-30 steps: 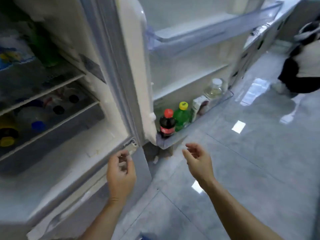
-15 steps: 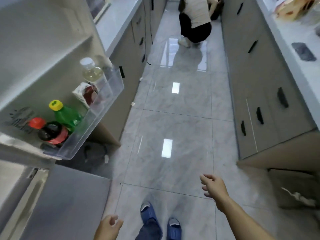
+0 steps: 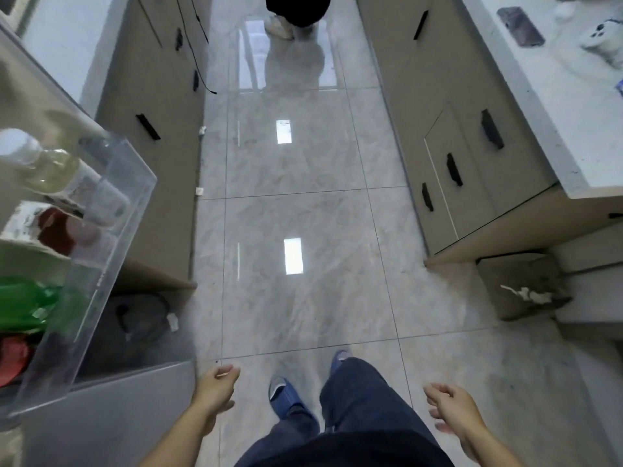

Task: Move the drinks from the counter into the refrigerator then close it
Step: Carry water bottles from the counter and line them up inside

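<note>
The open refrigerator door's clear bin [image 3: 101, 251] fills the left edge. It holds a pale-yellow drink bottle with a white cap [image 3: 43, 166], a carton with a red picture [image 3: 50, 227], a green bottle [image 3: 23, 305] and a dark cola bottle with a red cap [image 3: 13, 357]. My left hand [image 3: 215, 390] hangs low at the bottom centre-left, fingers loosely curled, holding nothing. My right hand [image 3: 453, 411] hangs at the bottom right, also relaxed and holding nothing. The counter on the right [image 3: 573, 106] shows no drink bottle in this view.
A tiled aisle [image 3: 296, 214] runs ahead between two rows of cabinets [image 3: 472, 156]. Another person's legs [image 3: 293, 11] stand at the far end. A phone [image 3: 521, 26] and a white controller [image 3: 603, 38] lie on the right counter. My feet in blue slippers [image 3: 283, 396] are below.
The view has swung from the refrigerator's shelves to the aisle and further down. Both hands have dropped to my sides; the left hand has come off the lower refrigerator edge.
</note>
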`<action>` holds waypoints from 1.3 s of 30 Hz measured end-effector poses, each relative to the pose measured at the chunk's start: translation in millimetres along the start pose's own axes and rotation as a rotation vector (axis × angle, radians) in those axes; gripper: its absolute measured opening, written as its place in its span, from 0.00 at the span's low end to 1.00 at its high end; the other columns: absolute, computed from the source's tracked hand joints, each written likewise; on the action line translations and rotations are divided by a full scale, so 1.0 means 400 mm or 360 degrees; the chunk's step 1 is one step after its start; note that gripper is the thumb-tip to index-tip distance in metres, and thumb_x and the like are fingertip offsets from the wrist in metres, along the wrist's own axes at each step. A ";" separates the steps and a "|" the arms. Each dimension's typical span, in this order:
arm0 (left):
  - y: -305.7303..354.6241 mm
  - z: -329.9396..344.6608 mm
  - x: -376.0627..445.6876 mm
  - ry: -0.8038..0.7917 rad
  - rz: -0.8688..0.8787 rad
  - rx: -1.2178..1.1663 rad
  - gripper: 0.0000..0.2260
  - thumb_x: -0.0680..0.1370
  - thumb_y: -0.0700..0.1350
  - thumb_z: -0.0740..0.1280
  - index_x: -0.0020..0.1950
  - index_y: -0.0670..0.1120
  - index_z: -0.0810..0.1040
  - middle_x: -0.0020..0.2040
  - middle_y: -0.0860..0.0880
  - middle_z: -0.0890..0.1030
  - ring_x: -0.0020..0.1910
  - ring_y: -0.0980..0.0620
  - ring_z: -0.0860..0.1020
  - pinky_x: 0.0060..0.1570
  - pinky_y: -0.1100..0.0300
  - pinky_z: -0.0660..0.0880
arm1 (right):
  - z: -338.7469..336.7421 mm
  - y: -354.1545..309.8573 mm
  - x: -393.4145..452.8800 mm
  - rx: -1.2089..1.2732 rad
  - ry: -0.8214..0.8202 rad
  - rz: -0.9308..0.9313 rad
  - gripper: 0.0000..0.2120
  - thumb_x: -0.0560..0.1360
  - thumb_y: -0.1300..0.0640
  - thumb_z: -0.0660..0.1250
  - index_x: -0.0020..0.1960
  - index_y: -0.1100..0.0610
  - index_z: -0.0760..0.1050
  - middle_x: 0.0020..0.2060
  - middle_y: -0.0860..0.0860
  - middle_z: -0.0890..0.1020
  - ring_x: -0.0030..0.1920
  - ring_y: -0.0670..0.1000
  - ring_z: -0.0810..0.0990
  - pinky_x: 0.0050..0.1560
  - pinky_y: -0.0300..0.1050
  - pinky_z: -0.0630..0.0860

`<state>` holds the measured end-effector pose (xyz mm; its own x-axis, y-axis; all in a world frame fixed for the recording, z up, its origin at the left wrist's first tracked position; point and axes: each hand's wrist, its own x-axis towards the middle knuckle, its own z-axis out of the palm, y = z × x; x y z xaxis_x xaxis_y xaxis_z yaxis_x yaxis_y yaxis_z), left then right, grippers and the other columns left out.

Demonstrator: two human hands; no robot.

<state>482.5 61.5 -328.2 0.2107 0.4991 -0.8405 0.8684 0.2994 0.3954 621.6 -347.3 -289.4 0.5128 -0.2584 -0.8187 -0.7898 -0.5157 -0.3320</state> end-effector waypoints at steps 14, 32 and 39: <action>0.575 0.156 0.169 0.0066 0.0151 -0.0028 0.10 0.80 0.47 0.68 0.59 0.46 0.77 0.53 0.46 0.79 0.48 0.47 0.79 0.43 0.54 0.79 | -0.124 -0.479 0.337 -0.0111 -0.0027 0.0076 0.08 0.76 0.55 0.70 0.47 0.60 0.79 0.39 0.55 0.82 0.35 0.55 0.78 0.38 0.44 0.74; 0.855 0.094 0.367 0.0428 -0.0499 -0.0413 0.11 0.79 0.42 0.68 0.59 0.37 0.78 0.56 0.38 0.79 0.49 0.38 0.77 0.50 0.45 0.78 | 0.192 -1.601 0.534 -0.0621 -0.0500 -0.0642 0.07 0.77 0.54 0.69 0.51 0.57 0.76 0.38 0.53 0.78 0.34 0.52 0.74 0.34 0.43 0.71; 1.152 -0.023 0.464 0.0416 -0.0219 -0.0737 0.05 0.78 0.43 0.66 0.51 0.44 0.79 0.46 0.45 0.77 0.42 0.48 0.74 0.38 0.59 0.73 | 0.338 -1.858 0.521 -0.0949 -0.0559 -0.0683 0.07 0.77 0.54 0.69 0.49 0.58 0.76 0.37 0.54 0.79 0.34 0.53 0.73 0.35 0.44 0.71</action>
<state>917.5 299.6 -298.8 -0.0604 0.5978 -0.7994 0.5792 0.6732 0.4597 1270.0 92.5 -276.6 0.5165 0.2805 -0.8091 -0.1857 -0.8856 -0.4256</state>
